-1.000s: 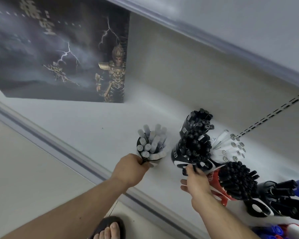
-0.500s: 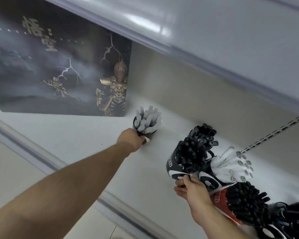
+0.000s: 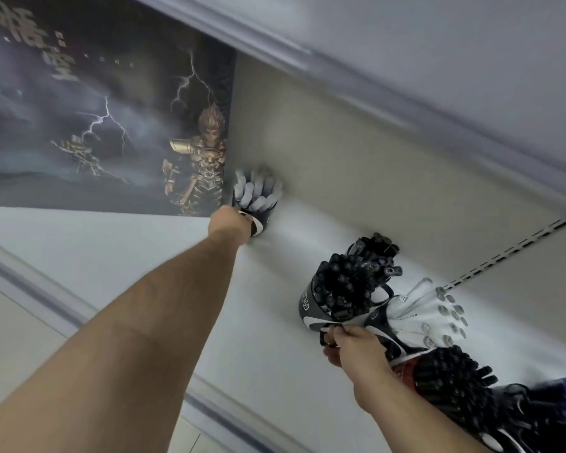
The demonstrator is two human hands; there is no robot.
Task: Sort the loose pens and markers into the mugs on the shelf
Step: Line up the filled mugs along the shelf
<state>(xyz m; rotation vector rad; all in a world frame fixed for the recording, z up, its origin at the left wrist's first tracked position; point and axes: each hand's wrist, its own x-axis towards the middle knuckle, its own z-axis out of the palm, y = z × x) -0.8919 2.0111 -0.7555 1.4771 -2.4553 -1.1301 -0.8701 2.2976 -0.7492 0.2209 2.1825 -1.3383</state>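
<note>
Right hand nearest, fingers curled round the handle of a black mug stuffed with black pens. Just beside it, more mugs in a row: one with white markers, a red mug with black pens, then more, blurry, toward the right edge. All on the white shelf. Farther back, left hand stretched out, gripping a small black mug full of grey-capped markers. Behind that mug, close by, a dark poster with lightning and a gold warrior, leaning on the back wall.
</note>
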